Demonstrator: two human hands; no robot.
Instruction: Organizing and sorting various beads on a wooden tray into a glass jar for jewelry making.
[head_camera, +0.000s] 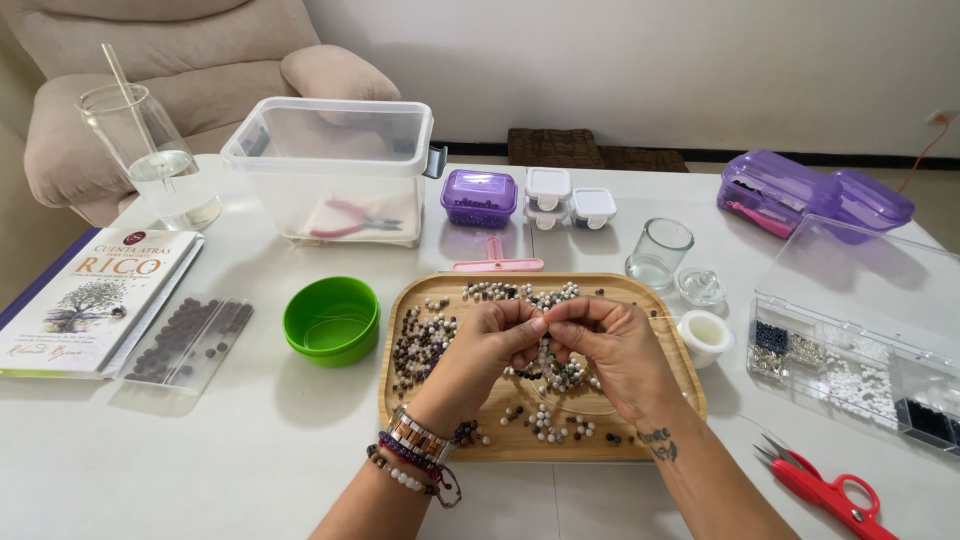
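My left hand (490, 345) and my right hand (615, 345) meet fingertip to fingertip above a wooden tray (395, 400). Between them they pinch a strand of beads (560, 372) on a thin clear cord that hangs down onto the tray. Several loose white, brown and dark beads (425, 340) lie scattered over the tray. A white spool of cord (706, 335) stands just right of the tray. My left wrist wears several bracelets.
A green bowl (331, 320), a bag of dark beads (190, 340) and a book (95, 295) lie left. Behind stand a clear tub with pink pliers (335, 170), small lidded boxes (479, 196), a glass (660, 252). A compartment box (850, 370) and red snips (830, 490) lie right.
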